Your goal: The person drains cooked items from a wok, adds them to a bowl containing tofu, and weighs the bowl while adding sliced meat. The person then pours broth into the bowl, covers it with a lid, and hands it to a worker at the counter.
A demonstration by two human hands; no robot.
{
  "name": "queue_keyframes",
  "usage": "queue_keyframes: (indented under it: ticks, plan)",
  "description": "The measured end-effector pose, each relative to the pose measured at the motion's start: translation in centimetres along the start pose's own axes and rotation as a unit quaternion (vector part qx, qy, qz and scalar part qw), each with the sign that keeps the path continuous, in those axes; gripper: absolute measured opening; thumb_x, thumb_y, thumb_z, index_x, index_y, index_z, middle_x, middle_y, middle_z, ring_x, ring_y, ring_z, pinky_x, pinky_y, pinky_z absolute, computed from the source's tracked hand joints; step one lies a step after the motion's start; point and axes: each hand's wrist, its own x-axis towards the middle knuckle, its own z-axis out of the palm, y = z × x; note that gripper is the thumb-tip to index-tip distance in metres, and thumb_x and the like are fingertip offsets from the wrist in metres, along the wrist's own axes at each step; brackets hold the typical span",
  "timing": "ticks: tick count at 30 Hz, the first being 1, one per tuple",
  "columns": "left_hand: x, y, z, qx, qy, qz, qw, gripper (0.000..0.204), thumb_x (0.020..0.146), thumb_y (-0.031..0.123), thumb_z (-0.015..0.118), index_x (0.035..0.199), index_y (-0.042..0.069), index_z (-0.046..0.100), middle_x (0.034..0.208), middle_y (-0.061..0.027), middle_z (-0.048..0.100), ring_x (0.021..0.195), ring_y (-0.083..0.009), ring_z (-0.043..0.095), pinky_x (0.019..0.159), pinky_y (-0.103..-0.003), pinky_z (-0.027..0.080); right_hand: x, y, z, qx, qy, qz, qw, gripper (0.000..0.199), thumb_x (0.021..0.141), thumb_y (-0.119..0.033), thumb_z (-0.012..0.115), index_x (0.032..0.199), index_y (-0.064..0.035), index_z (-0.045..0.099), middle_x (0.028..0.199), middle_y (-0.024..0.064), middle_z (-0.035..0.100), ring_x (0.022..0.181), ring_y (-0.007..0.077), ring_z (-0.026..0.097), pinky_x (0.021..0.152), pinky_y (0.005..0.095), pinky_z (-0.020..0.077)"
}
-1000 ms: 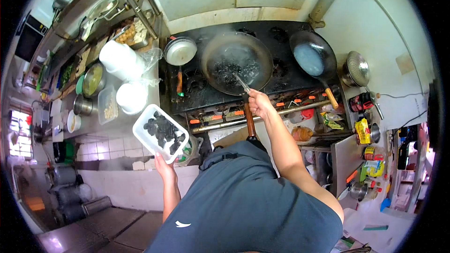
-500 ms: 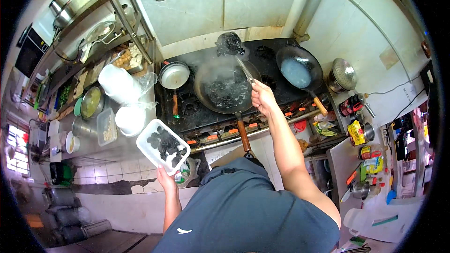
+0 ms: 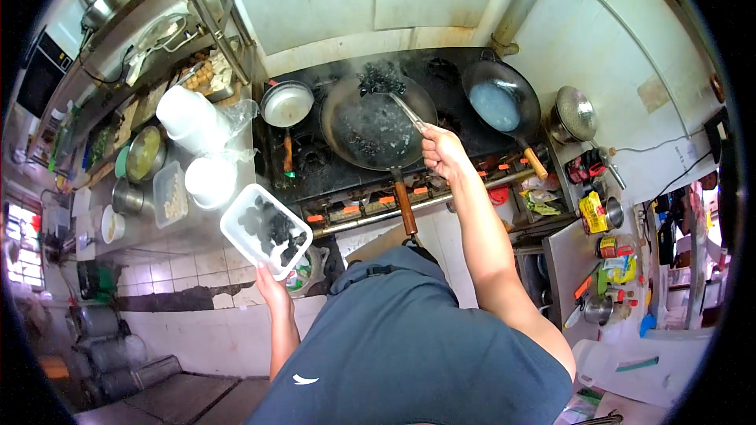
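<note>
My left hand (image 3: pixel 272 290) grips the near edge of a white plastic container (image 3: pixel 236 224) with dark, wrinkled pieces (image 3: pixel 268 228) inside, like black fungus. It is held in front of the stove, left of my body. My right hand (image 3: pixel 442 149) is closed on the handle of a long metal kitchen tool (image 3: pixel 407 110); I cannot tell whether it is tongs or a skimmer. At its far end a dark clump (image 3: pixel 382 79) is over the far side of a steaming wok (image 3: pixel 339 130). Dark bits float in the wok's liquid.
A wok of cloudy liquid (image 3: pixel 496 106) stands right on the black stove (image 3: pixel 315 157), a small pan (image 3: pixel 287 102) left. White tubs (image 3: pixel 189 122), a container of pale pieces (image 3: pixel 169 197) and metal bowls (image 3: pixel 146 153) crowd the left counter. The wok's wooden handle (image 3: pixel 405 208) points toward me.
The dark clump has come down and nearer to the wok, and looks looser. My view has tilted slightly. My left hand keeps hold of the container.
</note>
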Motion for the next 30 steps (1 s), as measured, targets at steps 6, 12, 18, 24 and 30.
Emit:
queue_keyframes:
  ticks: [6,12,18,24,30]
  plan:
    - [0.4,0.3,1.3,-0.026,-0.001,0.0,1.0,0.045,0.104,0.038,0.041,0.128,0.001,0.047,0.114,-0.0152,0.06,0.092,-0.0253,0.066,0.063,-0.037,0.058,-0.1,-0.9,0.1,-0.012,0.013,0.001,1.0,0.018,0.1,-0.013,0.044,0.114,-0.0106,0.055,0.059,-0.0072,0.04,0.043,0.0048,0.032,0.039,0.0229,0.0263]
    - [1.7,1.7,3.5,-0.031,-0.046,-0.012,0.998,0.043,0.103,0.037,0.042,0.13,0.004,0.046,0.111,-0.012,0.061,0.087,-0.0205,0.065,0.063,-0.034,0.054,-2.0,-2.8,1.5,-0.038,0.005,-0.044,0.998,0.021,0.103,-0.018,0.044,0.117,-0.0116,0.057,0.056,-0.0094,0.031,0.041,0.0034,0.026,0.038,0.0214,0.0217]
    - [4.6,1.1,6.8,0.012,-0.089,-0.007,0.996,0.046,0.101,0.044,0.046,0.126,0.006,0.05,0.105,-0.0095,0.061,0.085,-0.0204,0.064,0.064,-0.036,0.055,-0.5,5.0,-3.0,0.014,0.018,0.011,1.0,0.023,0.101,-0.015,0.046,0.123,-0.0121,0.054,0.057,-0.0083,0.036,0.042,0.0045,0.03,0.039,0.0224,0.0247]
    - [7.8,3.8,12.3,0.073,-0.163,0.011,0.984,0.048,0.101,0.046,0.046,0.124,0.004,0.053,0.104,-0.0086,0.064,0.083,-0.0164,0.065,0.061,-0.03,0.055,-0.8,7.4,-4.2,0.008,0.042,0.052,0.998,0.028,0.101,-0.015,0.046,0.129,-0.0113,0.05,0.058,-0.0071,0.038,0.042,0.0048,0.03,0.038,0.0232,0.0251]
    - [11.9,5.5,17.6,0.149,-0.209,0.02,0.966,0.053,0.1,0.041,0.051,0.138,0.005,0.046,0.111,-0.0079,0.064,0.089,-0.0138,0.065,0.062,-0.025,0.054,-3.4,2.8,-1.6,-0.019,0.038,0.0,0.999,0.02,0.102,-0.017,0.048,0.12,-0.0172,0.057,0.055,-0.0084,0.033,0.039,0.0041,0.026,0.036,0.0217,0.0234]
